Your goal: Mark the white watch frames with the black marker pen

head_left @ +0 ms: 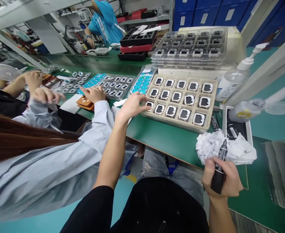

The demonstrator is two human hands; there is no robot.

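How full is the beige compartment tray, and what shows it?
Full: each of the fifteen pockets in the beige compartment tray holds a white-rimmed frame, including beside the wearer's left hand.

Labelled blue bins (pixel 210 15) at the back and, far left, perhaps a fan (pixel 5 72).

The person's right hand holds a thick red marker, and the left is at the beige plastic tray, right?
Not red: the head view shows a thick black marker in the right hand; the left hand is at the beige tray.
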